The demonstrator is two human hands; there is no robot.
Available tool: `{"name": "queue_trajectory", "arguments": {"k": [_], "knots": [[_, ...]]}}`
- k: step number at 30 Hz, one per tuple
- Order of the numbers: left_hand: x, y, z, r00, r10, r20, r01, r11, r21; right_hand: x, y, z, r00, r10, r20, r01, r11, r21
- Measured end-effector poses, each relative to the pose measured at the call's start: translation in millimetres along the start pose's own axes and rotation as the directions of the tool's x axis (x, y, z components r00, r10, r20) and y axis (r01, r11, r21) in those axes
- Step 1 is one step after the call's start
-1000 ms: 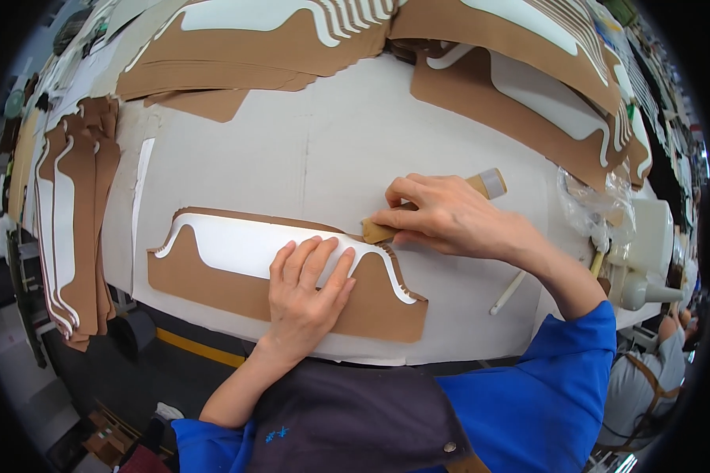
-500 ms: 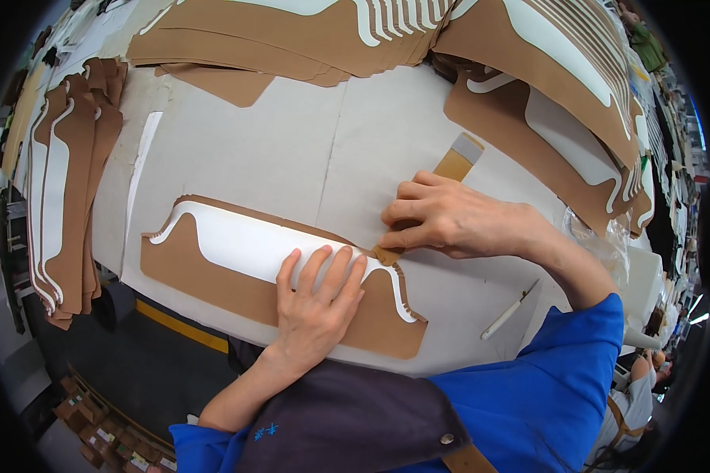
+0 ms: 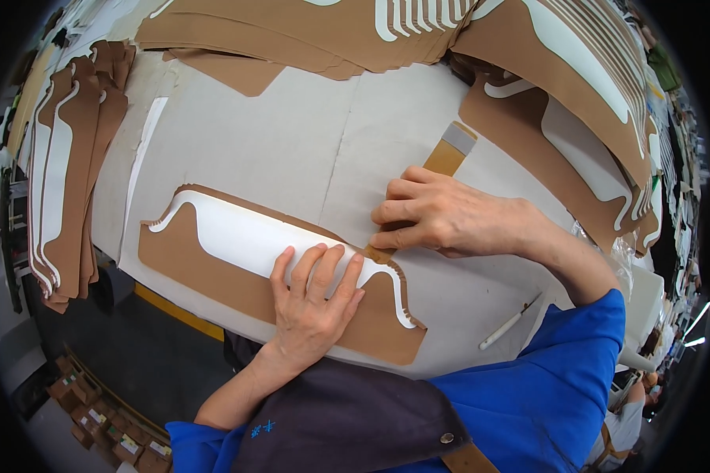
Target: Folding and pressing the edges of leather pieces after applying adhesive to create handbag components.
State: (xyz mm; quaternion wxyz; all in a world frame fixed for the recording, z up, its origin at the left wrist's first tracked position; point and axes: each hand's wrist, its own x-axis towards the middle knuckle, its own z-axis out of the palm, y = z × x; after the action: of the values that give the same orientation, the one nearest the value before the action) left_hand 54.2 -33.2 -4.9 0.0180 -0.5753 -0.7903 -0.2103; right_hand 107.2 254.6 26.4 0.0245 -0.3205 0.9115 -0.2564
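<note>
A brown leather-like piece (image 3: 205,268) with a white curved panel (image 3: 241,240) lies near the table's front edge. Its far edge has a narrow brown margin, notched along the curves and standing slightly up. My left hand (image 3: 312,303) rests flat on the panel's right half, fingers spread, pressing it down. In my right hand (image 3: 442,213) is a flat yellowish-brown strip tool (image 3: 446,162) with a grey band near its upper end. The tool's lower tip touches the piece's far edge, just beyond my left fingertips. My right fingers partly cover it.
A white-handled pointed tool (image 3: 501,331) lies right of the piece. Overlapping brown pieces (image 3: 237,31) fan along the far edge, with another stack (image 3: 513,134) at the far right. More pieces (image 3: 83,158) hang over the table's left edge. Cardboard boxes (image 3: 87,394) stand at lower left.
My right hand and the strip tool have slid slightly left along the piece's far edge. My left hand stays pressed on the panel. The whole view has shifted a little.
</note>
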Motion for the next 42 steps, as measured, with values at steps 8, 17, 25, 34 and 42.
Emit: {"name": "queue_trajectory", "arguments": {"k": [8,17,25,34,42], "knots": [[-3,-4,-3,1.0,-0.005,0.001,0.005,0.999,-0.031,11,7,-1,0.999,-0.037,0.006,0.037,0.999,0.005],[-3,-5,-8,0.998,-0.066,-0.017,0.066,0.998,-0.018,23,13,0,0.999,-0.045,0.013,0.044,0.999,0.019],[-9,-18,-10,0.998,-0.06,0.007,0.06,0.997,-0.051,39,18,-1,0.998,-0.065,0.002,0.065,0.998,0.021],[-4,-31,-23,0.998,-0.069,-0.009,0.069,0.997,-0.028,67,28,-3,0.995,-0.091,0.035,0.09,0.996,0.025],[-11,-43,-13,0.99,-0.134,-0.049,0.123,0.975,-0.185,93,37,-4,0.994,-0.101,0.039,0.1,0.995,0.016]]}}
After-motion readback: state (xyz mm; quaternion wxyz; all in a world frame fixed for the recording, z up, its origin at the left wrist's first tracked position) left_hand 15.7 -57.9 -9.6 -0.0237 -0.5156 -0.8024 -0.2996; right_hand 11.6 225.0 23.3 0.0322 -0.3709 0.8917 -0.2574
